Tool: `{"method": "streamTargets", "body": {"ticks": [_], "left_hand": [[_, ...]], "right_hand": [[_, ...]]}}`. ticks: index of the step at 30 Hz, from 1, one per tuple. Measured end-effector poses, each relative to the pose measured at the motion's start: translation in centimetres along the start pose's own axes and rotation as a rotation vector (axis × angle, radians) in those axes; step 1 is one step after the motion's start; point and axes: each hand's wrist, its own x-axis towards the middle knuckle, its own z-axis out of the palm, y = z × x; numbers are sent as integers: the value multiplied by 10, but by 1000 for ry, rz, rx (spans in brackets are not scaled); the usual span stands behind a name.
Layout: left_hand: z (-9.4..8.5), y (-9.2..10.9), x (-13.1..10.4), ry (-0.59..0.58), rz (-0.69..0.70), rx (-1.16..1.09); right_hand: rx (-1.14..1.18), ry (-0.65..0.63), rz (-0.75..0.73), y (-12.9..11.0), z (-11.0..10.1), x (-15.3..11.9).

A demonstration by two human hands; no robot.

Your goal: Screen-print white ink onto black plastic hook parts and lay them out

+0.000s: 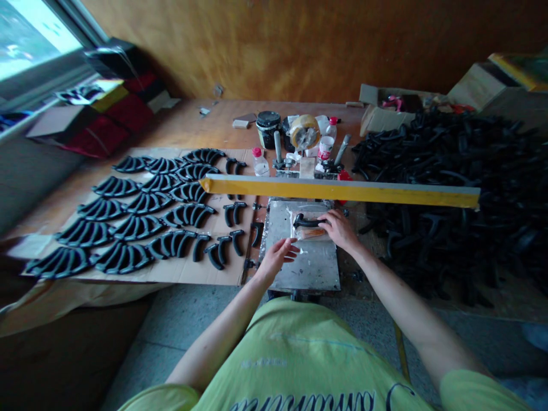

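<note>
My right hand point(340, 229) grips the right end of a black curved handle point(311, 222), held over a metal plate point(306, 271). The other end of the handle has a short crosspiece. My left hand point(279, 258) is just left of and nearer than the handle, its fingers apart and holding nothing. Beneath the handle, a clear film with a brownish patch point(311, 233) lies on the plate. Beyond my hands, a long yellow and grey bar point(342, 191) spans the plate from side to side.
Rows of black handles point(126, 251) lie on a cardboard sheet point(222, 274) at left. A large heap of similar black pieces point(454, 188) fills the right. Behind the bar stand a black tub point(269, 130), a tape roll point(305, 132), a red-capped bottle point(260, 164) and metal posts point(278, 147).
</note>
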Motion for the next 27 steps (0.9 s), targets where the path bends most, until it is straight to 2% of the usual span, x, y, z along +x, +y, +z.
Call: {"method": "streamTargets", "body": {"ticks": [2,5,7,9,13,27], "left_hand": [[14,-2,-1,-49,-48,-24],[29,3,-5,3,5,-97],[31,9,-7,31,70,-95],[28,14,-11,-7,107,-54],[17,18,-15,-109,112,3],[15,21,-20,-165,91,36]], "right_hand": [[24,90,-57,-26,-3,-11],[53,191,-159,-68,3,-37],[73,235,-207,-90,13,-54],[87,273,-213,-102,22,-66],[64,302,-213,-110,29,-72],[31,239,-197,-116,19,-74]]}}
